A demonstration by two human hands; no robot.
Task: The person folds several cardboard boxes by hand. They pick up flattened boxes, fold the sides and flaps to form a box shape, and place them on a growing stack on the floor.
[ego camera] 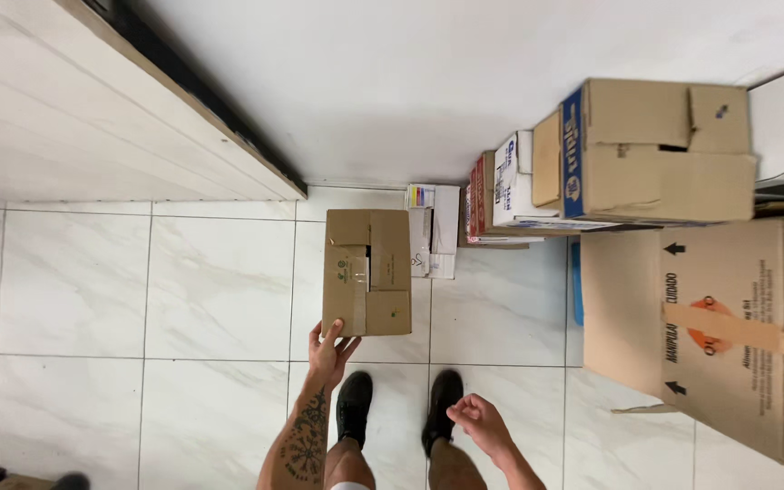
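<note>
Fingers of the left hand (330, 352) spread open, tips touching the near edge of a small brown cardboard box (367, 272) at frame centre (touching only, no grasp visible); forearm tattooed. Right hand (475, 419), lower centre-right, loosely curled, holding nothing. Black shoes (396, 408) between the two arms, on white marble-patterned floor tiles (210, 290). Just beyond the box: a white carton (436, 227) against the wall. Right of frame: stacked cartons (655, 154) above a large brown taped box (728, 336).

Left hand (330, 352) is raised with fingers spread, while right hand (475, 416) hangs lower, loosely curled.
</note>
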